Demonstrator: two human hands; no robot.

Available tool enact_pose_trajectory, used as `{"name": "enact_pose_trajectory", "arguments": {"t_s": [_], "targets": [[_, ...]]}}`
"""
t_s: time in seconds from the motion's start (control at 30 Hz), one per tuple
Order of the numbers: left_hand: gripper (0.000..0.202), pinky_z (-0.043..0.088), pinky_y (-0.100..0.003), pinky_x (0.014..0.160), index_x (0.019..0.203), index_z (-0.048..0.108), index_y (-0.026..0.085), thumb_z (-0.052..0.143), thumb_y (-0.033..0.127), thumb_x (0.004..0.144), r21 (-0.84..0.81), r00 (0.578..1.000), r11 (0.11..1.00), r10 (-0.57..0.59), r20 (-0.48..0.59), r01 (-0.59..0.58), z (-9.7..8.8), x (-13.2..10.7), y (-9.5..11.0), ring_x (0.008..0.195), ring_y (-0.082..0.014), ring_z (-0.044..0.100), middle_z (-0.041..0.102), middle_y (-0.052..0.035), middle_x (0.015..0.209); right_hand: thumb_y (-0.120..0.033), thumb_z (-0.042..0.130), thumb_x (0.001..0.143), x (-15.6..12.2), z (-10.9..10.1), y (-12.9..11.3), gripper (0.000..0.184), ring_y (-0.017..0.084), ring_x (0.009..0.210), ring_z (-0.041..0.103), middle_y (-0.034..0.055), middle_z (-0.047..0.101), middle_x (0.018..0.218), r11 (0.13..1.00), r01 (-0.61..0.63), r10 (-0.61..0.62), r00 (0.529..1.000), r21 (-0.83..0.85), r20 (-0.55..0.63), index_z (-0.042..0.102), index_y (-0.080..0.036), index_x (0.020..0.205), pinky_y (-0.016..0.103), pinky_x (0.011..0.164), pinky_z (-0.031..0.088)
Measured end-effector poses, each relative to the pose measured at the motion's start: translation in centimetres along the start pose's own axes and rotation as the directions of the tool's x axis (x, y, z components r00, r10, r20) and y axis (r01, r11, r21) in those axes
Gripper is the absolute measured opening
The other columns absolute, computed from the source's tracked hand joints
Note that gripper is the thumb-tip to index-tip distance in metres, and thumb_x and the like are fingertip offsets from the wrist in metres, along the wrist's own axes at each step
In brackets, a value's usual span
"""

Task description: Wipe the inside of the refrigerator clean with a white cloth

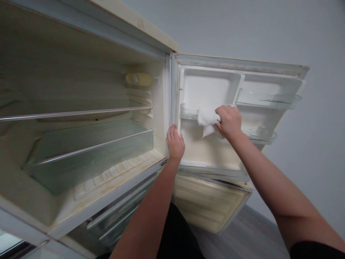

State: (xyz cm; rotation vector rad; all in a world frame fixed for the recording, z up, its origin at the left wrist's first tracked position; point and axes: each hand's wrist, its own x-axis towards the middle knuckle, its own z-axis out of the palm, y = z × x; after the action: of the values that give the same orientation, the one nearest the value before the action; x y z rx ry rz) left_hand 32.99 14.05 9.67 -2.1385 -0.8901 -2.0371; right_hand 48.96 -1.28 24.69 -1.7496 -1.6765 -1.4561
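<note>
In the head view, my right hand (230, 119) is closed on a crumpled white wipe (206, 118), its loose end hanging down. Whether it is paper or cloth I cannot tell. The wipe is at the small transparent door shelf (188, 112) of the open fridge door (207, 153), in front of the white inner panel. My left hand (175, 143) rests at the hinge side, fingers stretched upward along the door's inner edge beside the door seal (174, 93). It holds nothing that I can see.
Left of the door stands the fridge compartment (81, 77) with a glass shelf (88, 112), a transparent drawer (107, 154) and a yellowed lamp cover (138, 79). Below, a second door (210, 203) hangs open beside lower drawers (121, 212). A grey wall (318, 144) is behind.
</note>
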Motion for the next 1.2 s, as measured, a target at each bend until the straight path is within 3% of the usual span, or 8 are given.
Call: {"name": "enact_pose_trajectory", "arguments": {"t_s": [0.2, 0.43, 0.57, 0.77, 0.93, 1.03, 1.1, 1.2], "targets": [[0.049, 0.033, -0.049, 0.121, 0.145, 0.041, 0.006, 0.037, 0.028, 0.101, 0.006, 1.000, 1.000, 0.001, 0.004, -0.001, 0.2, 0.1, -0.2, 0.146, -0.0290, 0.039, 0.052, -0.0242, 0.145, -0.030, 0.044, 0.090, 0.2, 1.6, -1.1, 0.022, 0.029, 0.089, 0.050, 0.0115, 0.059, 0.089, 0.993, -0.098, 0.108, 0.981, 0.068, -0.160, 0.062, -0.017, 0.093, 0.038, 0.083, 0.033], [0.050, 0.033, -0.051, 0.120, 0.145, 0.040, 0.007, 0.036, 0.031, 0.101, -0.024, 1.000, 0.999, 0.023, -0.002, -0.023, 0.7, 0.4, -1.1, 0.145, -0.0292, 0.040, 0.052, -0.0244, 0.145, -0.027, 0.038, 0.090, -0.4, 2.4, -2.4, 0.034, 0.031, 0.098, 0.049, 0.0123, 0.058, 0.098, 0.979, -0.132, 0.168, 0.953, 0.157, -0.251, 0.065, -0.017, 0.109, 0.042, 0.090, 0.033], [0.050, 0.033, -0.050, 0.121, 0.145, 0.040, 0.005, 0.036, 0.030, 0.101, -0.027, 0.999, 0.999, 0.037, -0.011, -0.037, 0.8, 0.4, -1.2, 0.145, -0.0290, 0.040, 0.052, -0.0250, 0.144, -0.026, 0.037, 0.088, -0.3, 2.5, -2.7, 0.038, 0.031, 0.100, 0.049, 0.0127, 0.058, 0.100, 0.975, -0.149, 0.187, 0.951, 0.166, -0.246, 0.066, -0.017, 0.111, 0.043, 0.092, 0.033], [0.050, 0.034, -0.050, 0.120, 0.145, 0.040, 0.006, 0.036, 0.030, 0.101, -0.018, 1.000, 1.000, 0.013, -0.007, -0.013, 0.5, 0.2, -0.7, 0.145, -0.0295, 0.040, 0.052, -0.0244, 0.145, -0.025, 0.041, 0.085, 0.4, 1.4, -3.2, 0.032, 0.031, 0.096, 0.051, 0.0143, 0.061, 0.094, 0.959, -0.253, 0.274, 0.945, 0.129, -0.181, 0.067, -0.015, 0.101, 0.042, 0.086, 0.035], [0.049, 0.034, -0.051, 0.120, 0.145, 0.040, 0.006, 0.037, 0.029, 0.101, -0.007, 1.000, 1.000, 0.008, -0.005, -0.008, 0.4, 0.1, -0.5, 0.145, -0.0296, 0.040, 0.052, -0.0247, 0.144, -0.021, 0.027, 0.096, 2.4, -0.2, -3.1, 0.041, 0.029, 0.089, 0.056, 0.0154, 0.064, 0.087, 0.910, -0.325, 0.355, 0.931, 0.256, -0.081, 0.067, -0.012, 0.098, 0.038, 0.080, 0.037], [0.049, 0.034, -0.051, 0.120, 0.145, 0.040, 0.007, 0.037, 0.028, 0.101, -0.004, 1.000, 1.000, 0.009, -0.005, -0.009, 0.5, 0.1, -0.5, 0.145, -0.0292, 0.040, 0.052, -0.0246, 0.144, -0.029, 0.021, 0.103, 3.6, -1.2, -4.8, 0.047, 0.028, 0.090, 0.057, 0.0147, 0.065, 0.088, 0.930, -0.252, 0.271, 0.962, 0.267, -0.034, 0.064, -0.012, 0.108, 0.037, 0.082, 0.038], [0.049, 0.035, -0.052, 0.119, 0.145, 0.040, 0.007, 0.037, 0.028, 0.101, 0.006, 1.000, 1.000, 0.005, -0.011, -0.005, 0.7, 0.2, -0.7, 0.144, -0.0299, 0.041, 0.053, -0.0244, 0.144, -0.037, 0.025, 0.105, 4.2, -1.4, -6.7, 0.045, 0.029, 0.095, 0.057, 0.0154, 0.066, 0.095, 0.963, -0.106, 0.112, 0.994, 0.246, -0.009, 0.062, -0.012, 0.112, 0.039, 0.087, 0.037], [0.049, 0.036, -0.052, 0.118, 0.144, 0.041, 0.006, 0.037, 0.029, 0.101, 0.023, 1.000, 1.000, 0.008, -0.013, -0.007, 0.9, 0.2, -0.9, 0.143, -0.0316, 0.043, 0.053, -0.0254, 0.143, -0.044, 0.037, 0.102, 4.8, -0.9, -9.5, 0.044, 0.032, 0.105, 0.052, 0.0193, 0.063, 0.113, 0.976, 0.054, -0.052, 0.999, 0.209, -0.017, 0.058, -0.010, 0.119, 0.044, 0.094, 0.034]]}}
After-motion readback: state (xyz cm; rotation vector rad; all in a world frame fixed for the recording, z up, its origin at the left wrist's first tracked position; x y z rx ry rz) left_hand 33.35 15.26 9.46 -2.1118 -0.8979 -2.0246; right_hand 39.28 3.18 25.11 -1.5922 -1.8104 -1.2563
